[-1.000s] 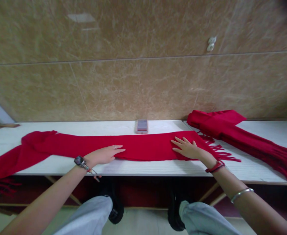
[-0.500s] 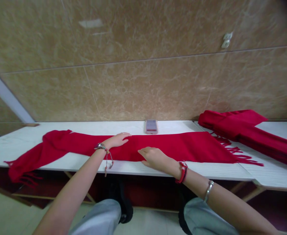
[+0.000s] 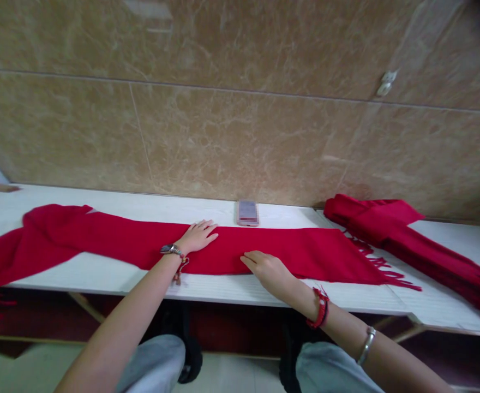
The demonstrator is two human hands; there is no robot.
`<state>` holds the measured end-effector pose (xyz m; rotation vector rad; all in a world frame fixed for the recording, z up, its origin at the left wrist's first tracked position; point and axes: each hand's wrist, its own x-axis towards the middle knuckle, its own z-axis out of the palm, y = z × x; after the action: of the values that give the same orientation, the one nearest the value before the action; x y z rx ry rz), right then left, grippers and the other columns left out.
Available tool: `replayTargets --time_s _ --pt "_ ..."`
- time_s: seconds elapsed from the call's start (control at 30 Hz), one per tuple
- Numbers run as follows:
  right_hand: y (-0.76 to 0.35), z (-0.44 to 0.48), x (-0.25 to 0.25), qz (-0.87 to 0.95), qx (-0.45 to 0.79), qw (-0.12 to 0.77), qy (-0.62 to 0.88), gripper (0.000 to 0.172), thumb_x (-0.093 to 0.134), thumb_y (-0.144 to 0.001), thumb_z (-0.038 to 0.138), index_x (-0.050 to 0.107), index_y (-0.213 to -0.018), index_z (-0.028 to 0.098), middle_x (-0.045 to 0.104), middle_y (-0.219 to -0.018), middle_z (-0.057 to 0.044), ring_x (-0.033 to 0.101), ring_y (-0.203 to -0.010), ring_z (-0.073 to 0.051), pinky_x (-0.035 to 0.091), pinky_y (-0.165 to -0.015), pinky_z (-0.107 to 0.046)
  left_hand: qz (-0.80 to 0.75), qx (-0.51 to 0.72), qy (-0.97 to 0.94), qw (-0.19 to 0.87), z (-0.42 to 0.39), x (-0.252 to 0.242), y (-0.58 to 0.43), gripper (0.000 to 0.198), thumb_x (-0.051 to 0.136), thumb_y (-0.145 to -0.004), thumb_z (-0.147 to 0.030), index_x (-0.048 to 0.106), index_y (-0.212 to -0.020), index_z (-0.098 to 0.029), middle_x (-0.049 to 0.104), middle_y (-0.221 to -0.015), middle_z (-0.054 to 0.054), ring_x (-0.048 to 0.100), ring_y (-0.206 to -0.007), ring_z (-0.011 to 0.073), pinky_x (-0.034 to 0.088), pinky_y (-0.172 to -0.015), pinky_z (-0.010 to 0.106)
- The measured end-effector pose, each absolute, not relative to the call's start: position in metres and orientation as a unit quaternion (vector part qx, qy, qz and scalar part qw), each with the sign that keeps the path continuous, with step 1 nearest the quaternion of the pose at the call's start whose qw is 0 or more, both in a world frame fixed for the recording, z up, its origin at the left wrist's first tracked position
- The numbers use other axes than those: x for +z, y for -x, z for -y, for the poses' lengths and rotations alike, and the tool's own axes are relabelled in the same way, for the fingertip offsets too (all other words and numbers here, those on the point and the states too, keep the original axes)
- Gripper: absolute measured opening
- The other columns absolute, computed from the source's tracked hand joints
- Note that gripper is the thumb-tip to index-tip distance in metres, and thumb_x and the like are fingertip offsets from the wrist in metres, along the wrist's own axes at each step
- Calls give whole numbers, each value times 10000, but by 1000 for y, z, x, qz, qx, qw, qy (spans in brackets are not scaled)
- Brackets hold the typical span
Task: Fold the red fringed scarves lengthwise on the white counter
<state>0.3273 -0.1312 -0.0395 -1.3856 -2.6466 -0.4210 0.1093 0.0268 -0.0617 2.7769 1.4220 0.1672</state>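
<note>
- Since our right hand point(image 3: 269, 272) has moved inward, we're working midway along the red scarf point(image 3: 227, 254)
- left hand point(image 3: 197, 236): flat, gripping nothing
- right: loosely curled (pinching? can't tell)

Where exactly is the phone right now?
In the head view, the phone lies just right of centre on the white countertop, between the tiled wall and the spread red scarf, beyond the right hand.

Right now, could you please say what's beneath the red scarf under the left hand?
White countertop shows on both sides of the red scarf; whatever it covers is hidden.
</note>
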Motion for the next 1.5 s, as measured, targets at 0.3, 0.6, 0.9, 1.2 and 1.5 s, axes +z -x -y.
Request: replayTargets --time_s 0.3,0.6,0.9,1.2,1.5 --pt "-328 139 -42 864 -256 83 425 98 519 -818 87 594 -789 142 591 -741 -51 538 -703 -190 417 -571 -298 -355 109 -924 91 -37 -33 -150 385 402 -855 -292 559 -1170 -136 564 -1217 105 510 -1104 184 335 -946 257" --pt "-327 146 -41 866 -216 42 450 118 478 -830 73 576 -856 133 598 -760 -58 557 -658 -182 406 -524 -291 -390 74 -882 252 -66 -18 -203 158 599 -650 -308 662 -662 -164 660 -665 -1 563 -669 152 381 -619 206" --pt "-340 152 -15 852 -260 117 440 142 438 -854 81 561 -902 134 592 -778 -59 548 -660 -163 401 -521 -272 -395 196 -839 320 -60 13 -209 324 598 -642 -410 646 -825 -147 654 -772 24 558 -744 160 398 -675 240" --pt "-411 169 25 750 -330 269 507 331 317 -884 80 588 -1066 140 556 -681 -33 499 -605 -116 348 -529 -218 -345 329 -758 446 -33 93 -282 227 641 -709 -237 617 -912 -137 624 -756 7 549 -662 100 412 -673 237" --pt "-529 208 18 678 -264 179 662 384 339 -862 133 568 -1166 186 624 -800 -65 571 -671 -147 391 -559 -219 -307 251 -841 367 -17 80 -420 275 538 -772 -157 617 -1032 -109 665 -896 72 593 -755 132 451 -757 280"
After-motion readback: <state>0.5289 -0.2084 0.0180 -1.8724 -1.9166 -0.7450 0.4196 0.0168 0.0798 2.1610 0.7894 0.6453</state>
